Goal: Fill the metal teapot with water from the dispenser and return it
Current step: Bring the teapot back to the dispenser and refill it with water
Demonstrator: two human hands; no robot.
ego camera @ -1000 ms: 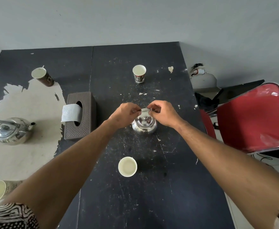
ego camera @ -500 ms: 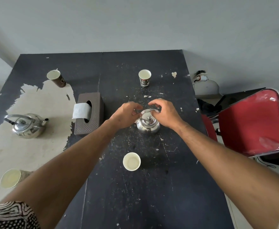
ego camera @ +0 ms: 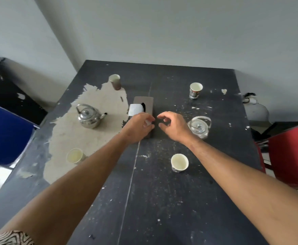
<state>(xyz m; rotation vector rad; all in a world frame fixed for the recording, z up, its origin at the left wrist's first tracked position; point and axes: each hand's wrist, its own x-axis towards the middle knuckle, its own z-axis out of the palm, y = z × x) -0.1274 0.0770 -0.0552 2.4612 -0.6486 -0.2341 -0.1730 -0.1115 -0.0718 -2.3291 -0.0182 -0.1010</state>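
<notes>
With both hands (ego camera: 156, 125) loosely curled and empty over the black table (ego camera: 162, 200), the small shiny metal teapot (ego camera: 199, 126) stands upright, ungripped, beside the right wrist, apparently set down.

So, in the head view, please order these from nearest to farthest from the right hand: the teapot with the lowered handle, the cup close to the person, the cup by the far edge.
From the right hand:
1. Teapot, just to its right.
2. Near cup, below it, toward the person.
3. Far cup, beyond it, toward the wall.
</notes>
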